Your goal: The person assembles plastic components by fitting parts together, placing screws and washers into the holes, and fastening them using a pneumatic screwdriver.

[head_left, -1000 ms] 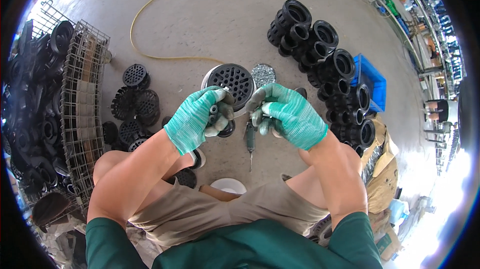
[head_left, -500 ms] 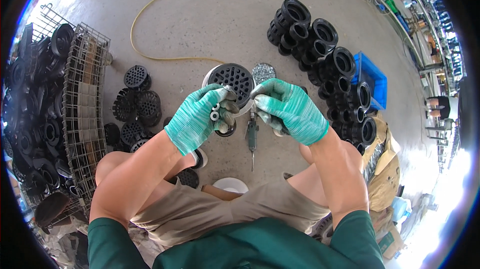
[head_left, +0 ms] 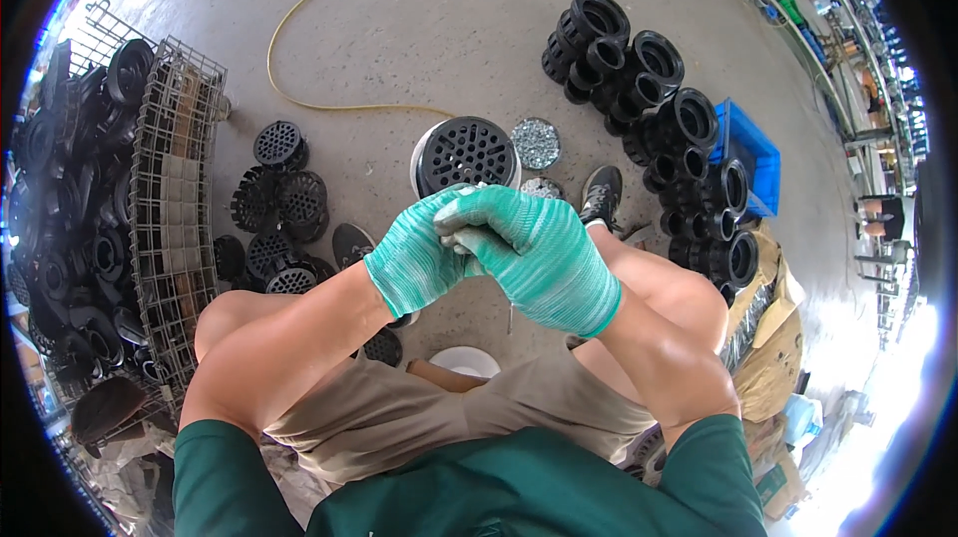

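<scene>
My left hand [head_left: 419, 250] and my right hand [head_left: 529, 253], both in green knitted gloves with grey fingers, meet in front of me. The right fingers are pinched and lie over the left ones. The left hand is closed; the small white rings seen in it earlier are now covered, and what the right fingertips pinch is hidden too. Just beyond the hands, a round black grate with many holes [head_left: 465, 155] rests on a white round support [head_left: 416, 170]. Beneath the hands, only the thin metal shaft of a driver tool [head_left: 511, 318] shows.
Round containers of small metal parts [head_left: 537, 143] stand right of the grate. Black grates [head_left: 279, 145] lie at left, beside a wire cage [head_left: 180, 198] of black parts. Stacked black rings [head_left: 689, 120] and a blue crate [head_left: 750, 163] are at right. A yellow hose [head_left: 270, 58] crosses the floor.
My right hand has moved left, onto my left hand, covering the white rings. The driver tool is now mostly hidden, and a shoe shows at right where my hand was.
</scene>
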`<state>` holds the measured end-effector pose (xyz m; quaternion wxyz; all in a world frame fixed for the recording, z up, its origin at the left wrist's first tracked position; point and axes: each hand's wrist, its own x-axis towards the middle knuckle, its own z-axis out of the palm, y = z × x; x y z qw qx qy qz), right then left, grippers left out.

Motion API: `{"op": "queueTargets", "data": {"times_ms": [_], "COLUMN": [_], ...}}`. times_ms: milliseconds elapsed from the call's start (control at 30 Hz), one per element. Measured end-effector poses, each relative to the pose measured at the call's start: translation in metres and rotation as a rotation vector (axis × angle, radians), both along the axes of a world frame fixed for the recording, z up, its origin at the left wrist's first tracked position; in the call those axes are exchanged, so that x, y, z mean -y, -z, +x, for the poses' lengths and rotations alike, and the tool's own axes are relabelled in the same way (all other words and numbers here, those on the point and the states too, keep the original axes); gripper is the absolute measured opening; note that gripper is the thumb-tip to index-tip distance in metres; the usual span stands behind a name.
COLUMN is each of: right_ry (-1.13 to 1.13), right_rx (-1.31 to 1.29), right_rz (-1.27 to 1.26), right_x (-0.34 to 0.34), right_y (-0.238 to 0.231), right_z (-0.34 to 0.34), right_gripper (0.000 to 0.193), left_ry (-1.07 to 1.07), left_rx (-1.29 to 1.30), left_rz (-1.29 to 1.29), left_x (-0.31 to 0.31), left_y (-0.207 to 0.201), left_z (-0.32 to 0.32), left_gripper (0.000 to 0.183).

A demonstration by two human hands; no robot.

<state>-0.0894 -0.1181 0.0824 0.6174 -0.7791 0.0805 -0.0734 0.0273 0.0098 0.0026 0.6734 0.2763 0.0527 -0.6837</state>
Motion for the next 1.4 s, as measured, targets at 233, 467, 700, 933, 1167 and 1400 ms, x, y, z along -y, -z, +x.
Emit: {"op": "queueTargets", "data": {"times_ms": [233, 467, 700, 933, 1167, 1400], "right_ry": [0.024, 0.386, -0.216, 0.109, 0.504, 0.630], "right_rx": [0.110, 0.066, -1.076, -1.346, -1.362, -0.934], "right_rz": [-0.034, 0.165, -0.247, -0.441, -0.324, 0.793], "right_x": [0.001, 0.044, 0.118, 0.000, -0.021, 0.043], "right_y": [0.000, 0.020, 0.237, 0.375, 0.383, 0.292], "right_z": [-0.005, -0.001, -0.073, -0.112, -0.081, -0.049], "right_gripper": [0.023, 0.022, 0.042, 0.060, 0.066, 0.020], "left_ry": [-0.003, -0.010, -0.121, -0.154, -0.173, -0.208], "left_rx": [0.062, 0.406, 0.668, 0.726, 0.848, 0.947], "left_rz": [0.008, 0.194, 0.232, 0.351, 0.376, 0.216], "left_x": [0.001, -0.007, -0.012, -0.018, -0.017, -0.012], "left_y": [-0.018, -0.037, -0.082, -0.090, -0.101, -0.101], "left_z": [0.002, 0.017, 0.040, 0.062, 0.082, 0.077], "left_gripper": [0.029, 0.028, 0.029, 0.018, 0.022, 0.024]}}
